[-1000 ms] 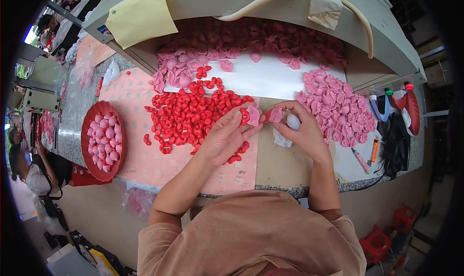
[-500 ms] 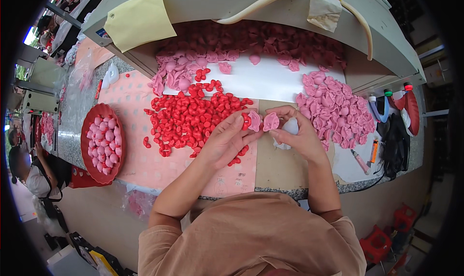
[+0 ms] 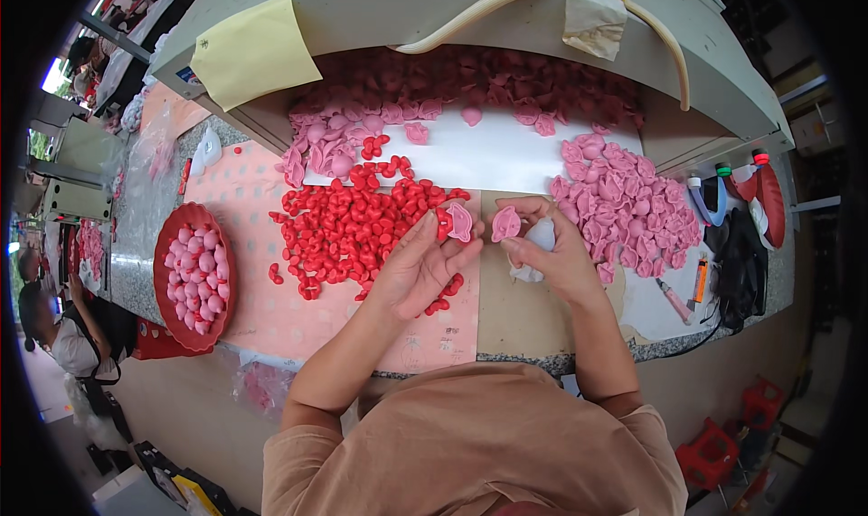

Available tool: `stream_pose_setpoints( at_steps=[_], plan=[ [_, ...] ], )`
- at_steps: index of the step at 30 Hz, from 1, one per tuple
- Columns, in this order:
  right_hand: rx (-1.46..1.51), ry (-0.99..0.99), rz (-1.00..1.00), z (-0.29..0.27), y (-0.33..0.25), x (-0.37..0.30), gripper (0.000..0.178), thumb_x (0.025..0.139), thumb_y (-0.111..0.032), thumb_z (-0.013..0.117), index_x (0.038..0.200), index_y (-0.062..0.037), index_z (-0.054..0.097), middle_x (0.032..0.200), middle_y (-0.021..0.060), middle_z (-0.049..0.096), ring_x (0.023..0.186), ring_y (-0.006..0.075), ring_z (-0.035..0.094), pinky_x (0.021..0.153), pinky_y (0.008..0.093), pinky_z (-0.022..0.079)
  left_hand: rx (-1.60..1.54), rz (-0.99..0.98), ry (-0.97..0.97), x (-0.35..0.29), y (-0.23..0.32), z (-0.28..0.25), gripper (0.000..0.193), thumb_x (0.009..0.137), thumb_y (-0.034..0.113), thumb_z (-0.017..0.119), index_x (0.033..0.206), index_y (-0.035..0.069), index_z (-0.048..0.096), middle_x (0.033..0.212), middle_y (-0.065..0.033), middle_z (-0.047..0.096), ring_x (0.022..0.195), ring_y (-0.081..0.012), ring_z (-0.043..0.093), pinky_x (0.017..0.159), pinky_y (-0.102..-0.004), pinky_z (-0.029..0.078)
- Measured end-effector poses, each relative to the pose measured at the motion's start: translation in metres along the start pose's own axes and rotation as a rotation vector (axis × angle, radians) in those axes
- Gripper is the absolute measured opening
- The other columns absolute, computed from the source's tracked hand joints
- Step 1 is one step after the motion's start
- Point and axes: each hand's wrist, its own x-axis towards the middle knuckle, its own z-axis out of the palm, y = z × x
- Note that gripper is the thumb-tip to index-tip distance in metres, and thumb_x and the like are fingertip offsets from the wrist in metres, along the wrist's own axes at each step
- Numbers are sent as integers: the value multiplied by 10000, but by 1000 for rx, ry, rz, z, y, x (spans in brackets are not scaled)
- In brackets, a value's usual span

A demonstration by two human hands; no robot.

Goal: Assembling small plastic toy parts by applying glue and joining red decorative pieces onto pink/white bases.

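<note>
My left hand (image 3: 411,270) pinches a red rounded piece (image 3: 443,226) and a pink shell-like half (image 3: 460,222) between thumb and fingers, its palm turned up. Facing it, my right hand (image 3: 568,261) grips another pink shell piece (image 3: 505,224), its hollow side showing, along with a small whitish squeeze bottle (image 3: 542,235) tucked in the fingers. A narrow gap separates the two pink pieces. Left of my hands spreads a heap of glossy red pieces (image 3: 339,231). To their right lies a pile of pink shell pieces (image 3: 624,208).
A scalloped red bowl (image 3: 228,290) at the left holds pink balls with red parts. Ahead, more pink pieces (image 3: 398,77) fill a grey cabinet's opening. On the right lie a pink-handled tool (image 3: 674,302), an orange tube (image 3: 701,281) and a black cloth (image 3: 741,272). Another person (image 3: 72,335) works far left.
The pink piece in my left hand has turned and moved slightly left, away from the one in my right hand. The view has shifted a little.
</note>
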Motion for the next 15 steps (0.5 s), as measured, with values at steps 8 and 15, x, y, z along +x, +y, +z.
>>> stream_pose_setpoints(
  at_steps=[8,15],
  plan=[
    [-405,171,-83,-10,-4,1,368,802,-52,648,1157,-26,555,1033,40,586,791,80,527,701,225,442,85,110,39,-4,3,15,339,965,263,451,1235,58,472,1184,-84,544,1058,-214,552,964,-397,449],
    [-432,144,-203,-8,8,3,444,746,-50,701,1175,-54,584,1072,48,559,845,106,511,774,240,424,144,78,31,-2,-2,-6,327,959,281,469,1230,98,483,1124,-55,575,976,-146,557,819,-299,465]
  ],
)
